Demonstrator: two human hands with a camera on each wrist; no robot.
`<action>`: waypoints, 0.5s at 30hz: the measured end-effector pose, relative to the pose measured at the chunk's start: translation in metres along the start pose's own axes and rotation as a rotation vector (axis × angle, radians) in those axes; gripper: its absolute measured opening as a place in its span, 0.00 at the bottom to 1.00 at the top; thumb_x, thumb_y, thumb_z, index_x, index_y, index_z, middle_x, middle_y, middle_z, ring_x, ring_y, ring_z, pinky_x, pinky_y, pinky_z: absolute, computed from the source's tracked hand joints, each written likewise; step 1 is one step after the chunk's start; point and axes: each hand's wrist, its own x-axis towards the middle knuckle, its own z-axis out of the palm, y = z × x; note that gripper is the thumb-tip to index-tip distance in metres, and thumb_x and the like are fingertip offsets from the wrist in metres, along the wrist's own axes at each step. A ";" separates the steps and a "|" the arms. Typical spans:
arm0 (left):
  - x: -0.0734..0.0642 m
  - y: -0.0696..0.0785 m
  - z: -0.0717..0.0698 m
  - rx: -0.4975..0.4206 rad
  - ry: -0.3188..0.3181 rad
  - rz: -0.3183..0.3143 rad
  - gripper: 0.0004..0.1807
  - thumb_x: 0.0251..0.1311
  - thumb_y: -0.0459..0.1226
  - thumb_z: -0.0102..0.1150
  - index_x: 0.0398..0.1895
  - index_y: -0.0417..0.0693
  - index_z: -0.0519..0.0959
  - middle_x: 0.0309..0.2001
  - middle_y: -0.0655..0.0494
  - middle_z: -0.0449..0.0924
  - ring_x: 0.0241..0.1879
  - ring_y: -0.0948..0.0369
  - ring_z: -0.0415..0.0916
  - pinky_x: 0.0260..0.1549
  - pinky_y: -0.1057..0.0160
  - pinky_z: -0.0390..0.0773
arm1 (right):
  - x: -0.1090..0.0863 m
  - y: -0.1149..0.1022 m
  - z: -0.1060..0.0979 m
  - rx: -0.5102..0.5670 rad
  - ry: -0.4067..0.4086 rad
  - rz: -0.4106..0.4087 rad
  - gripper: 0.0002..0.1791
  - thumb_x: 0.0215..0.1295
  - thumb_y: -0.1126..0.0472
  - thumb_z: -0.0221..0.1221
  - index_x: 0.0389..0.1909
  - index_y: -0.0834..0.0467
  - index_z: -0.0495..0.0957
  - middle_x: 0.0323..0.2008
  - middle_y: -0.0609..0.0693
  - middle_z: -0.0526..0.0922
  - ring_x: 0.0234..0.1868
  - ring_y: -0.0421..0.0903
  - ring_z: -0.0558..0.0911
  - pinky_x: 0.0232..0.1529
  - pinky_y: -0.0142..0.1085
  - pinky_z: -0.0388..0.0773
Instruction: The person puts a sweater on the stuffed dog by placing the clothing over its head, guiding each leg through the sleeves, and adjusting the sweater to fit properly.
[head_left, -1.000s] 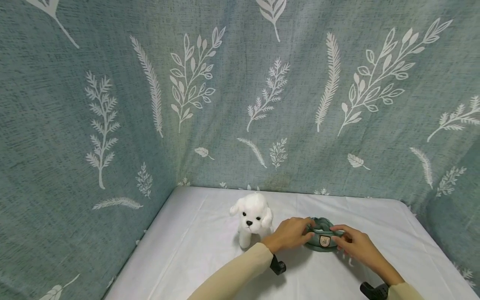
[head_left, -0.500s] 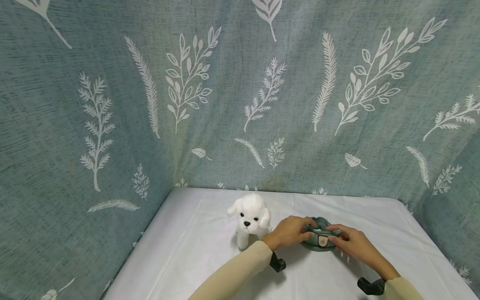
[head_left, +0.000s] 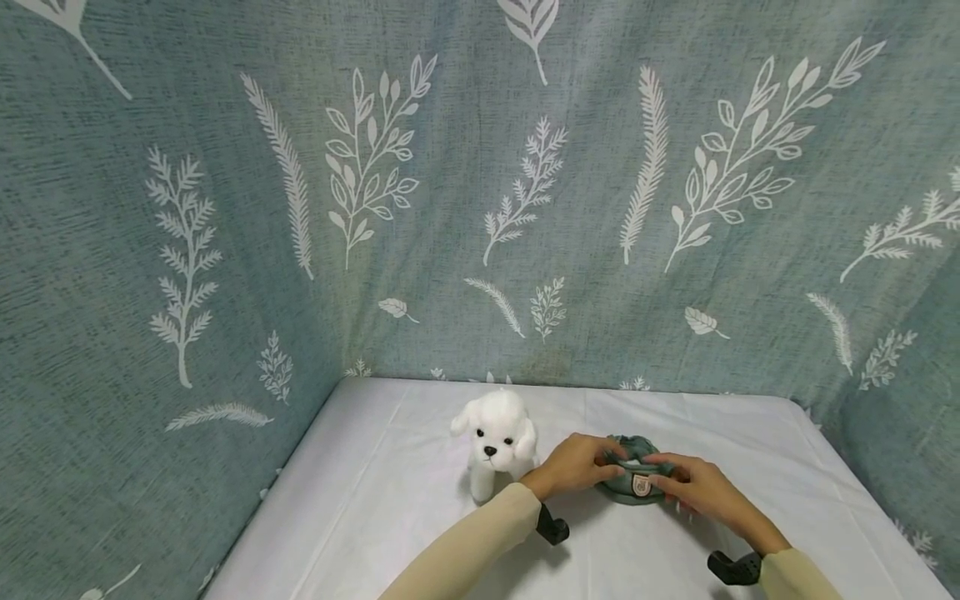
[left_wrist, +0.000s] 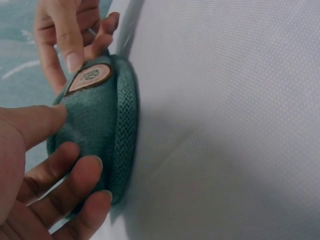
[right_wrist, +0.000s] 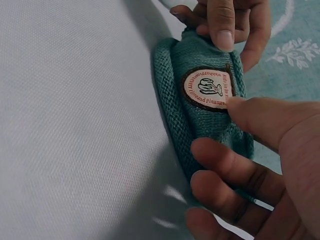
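Note:
Standing at the hands' level on the white cloth is a small green knit hat [head_left: 624, 487], with a rolled brim at the bottom and its opening upward. A beige patch [right_wrist: 206, 89] with a dark border and a cactus print is sewn on its front. My left hand [head_left: 576, 463] pinches the upper rim at the left, thumb in front, the other fingers bent along the side. At the right, my right hand [head_left: 701, 492] holds the rim between thumb and forefinger, the thumb beside the patch. The hat's inside is mostly hidden.
A white plush dog [head_left: 498, 427] stands on the cloth just left and behind my left hand. Green leaf-patterned curtains [head_left: 442, 333] hang behind and at both sides of the white-covered table [head_left: 375, 467].
The hands have come slightly closer together, and the hat's opening looks narrower. The whole view has shifted a little. The plush dog stays where it stood.

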 end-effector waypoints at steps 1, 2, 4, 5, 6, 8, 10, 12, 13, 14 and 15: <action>0.000 0.000 0.000 -0.006 -0.003 -0.002 0.14 0.73 0.45 0.62 0.56 0.54 0.84 0.26 0.67 0.77 0.23 0.72 0.70 0.22 0.73 0.69 | 0.000 0.000 0.001 -0.004 -0.001 0.011 0.31 0.73 0.46 0.63 0.69 0.59 0.74 0.26 0.52 0.82 0.21 0.49 0.77 0.20 0.42 0.76; -0.001 0.000 0.000 -0.010 -0.004 -0.003 0.13 0.73 0.45 0.62 0.56 0.54 0.85 0.25 0.67 0.77 0.22 0.72 0.70 0.22 0.73 0.69 | 0.001 0.001 0.001 -0.004 -0.002 0.018 0.31 0.72 0.46 0.63 0.70 0.59 0.74 0.26 0.52 0.82 0.21 0.48 0.77 0.20 0.42 0.75; -0.001 0.000 0.001 -0.021 -0.003 -0.001 0.12 0.73 0.44 0.62 0.54 0.54 0.85 0.24 0.67 0.76 0.21 0.71 0.70 0.21 0.73 0.69 | 0.001 0.001 0.002 -0.002 -0.008 0.021 0.31 0.72 0.47 0.63 0.69 0.60 0.74 0.26 0.52 0.82 0.22 0.48 0.77 0.21 0.41 0.75; -0.001 0.000 0.001 -0.021 -0.002 0.002 0.12 0.73 0.44 0.62 0.54 0.54 0.85 0.24 0.67 0.76 0.21 0.71 0.69 0.21 0.73 0.69 | 0.001 0.001 0.002 0.001 -0.010 0.021 0.30 0.72 0.47 0.63 0.68 0.60 0.75 0.26 0.52 0.83 0.22 0.48 0.77 0.21 0.41 0.75; -0.001 0.000 0.001 -0.021 0.000 0.003 0.12 0.73 0.44 0.62 0.53 0.54 0.85 0.24 0.67 0.76 0.20 0.71 0.69 0.21 0.73 0.68 | 0.001 0.001 0.002 0.002 -0.010 0.021 0.29 0.72 0.47 0.63 0.67 0.60 0.76 0.26 0.52 0.83 0.22 0.48 0.77 0.21 0.40 0.74; -0.002 0.000 0.001 -0.016 0.002 0.007 0.12 0.72 0.44 0.63 0.54 0.54 0.85 0.24 0.67 0.76 0.20 0.71 0.68 0.21 0.73 0.68 | 0.001 0.002 0.002 0.007 -0.008 0.021 0.27 0.72 0.48 0.63 0.64 0.59 0.78 0.26 0.52 0.83 0.22 0.49 0.77 0.21 0.40 0.74; -0.002 0.000 0.001 -0.008 -0.002 0.008 0.13 0.72 0.44 0.63 0.55 0.54 0.85 0.23 0.67 0.75 0.20 0.71 0.68 0.21 0.73 0.67 | 0.002 0.002 0.002 0.012 -0.007 0.017 0.24 0.72 0.49 0.63 0.62 0.59 0.79 0.26 0.52 0.83 0.22 0.48 0.77 0.21 0.40 0.74; -0.002 0.000 0.002 0.001 -0.009 0.007 0.14 0.72 0.44 0.63 0.56 0.54 0.85 0.24 0.67 0.76 0.20 0.71 0.67 0.21 0.73 0.67 | 0.002 0.002 0.002 0.021 -0.004 0.025 0.23 0.72 0.49 0.64 0.60 0.57 0.80 0.27 0.52 0.83 0.23 0.48 0.77 0.21 0.39 0.74; -0.002 -0.001 0.003 0.005 -0.012 0.007 0.14 0.72 0.44 0.63 0.57 0.54 0.85 0.24 0.68 0.76 0.21 0.71 0.68 0.22 0.73 0.67 | 0.002 0.002 0.002 0.027 -0.002 0.030 0.22 0.72 0.49 0.64 0.60 0.57 0.80 0.27 0.52 0.83 0.23 0.48 0.77 0.21 0.39 0.74; -0.002 -0.001 0.003 0.005 -0.015 0.005 0.14 0.72 0.44 0.63 0.57 0.54 0.85 0.25 0.68 0.76 0.22 0.72 0.68 0.22 0.74 0.67 | 0.002 0.002 0.002 0.032 -0.001 0.029 0.22 0.72 0.49 0.64 0.59 0.57 0.80 0.27 0.53 0.83 0.23 0.48 0.77 0.21 0.39 0.74; -0.001 -0.002 0.004 0.006 -0.018 0.005 0.14 0.72 0.44 0.63 0.57 0.54 0.85 0.25 0.68 0.77 0.22 0.72 0.68 0.23 0.74 0.67 | 0.001 0.002 0.002 0.039 -0.002 0.028 0.22 0.72 0.49 0.64 0.59 0.57 0.80 0.27 0.53 0.83 0.23 0.48 0.77 0.22 0.40 0.74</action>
